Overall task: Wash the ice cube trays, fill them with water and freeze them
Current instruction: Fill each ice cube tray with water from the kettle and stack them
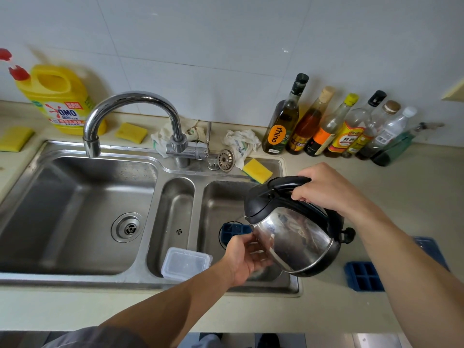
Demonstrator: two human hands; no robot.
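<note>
I have the right hand [324,189] clamped round the black plastic handle of the kettle [296,234], a rounded steel pot tipped over the right basin of the sink [100,151]. The left hand [244,257] sits by the kettle's shiny belly with its fingers curled; I can't tell if it holds anything. Just beyond it a blue ice tray [236,231] lies in that basin, contents hidden. A clear plastic box [185,262] stands in the narrow middle basin. A second tray [364,276] and third tray [429,249], blue and gridded, lie on the counter [326,310].
</note>
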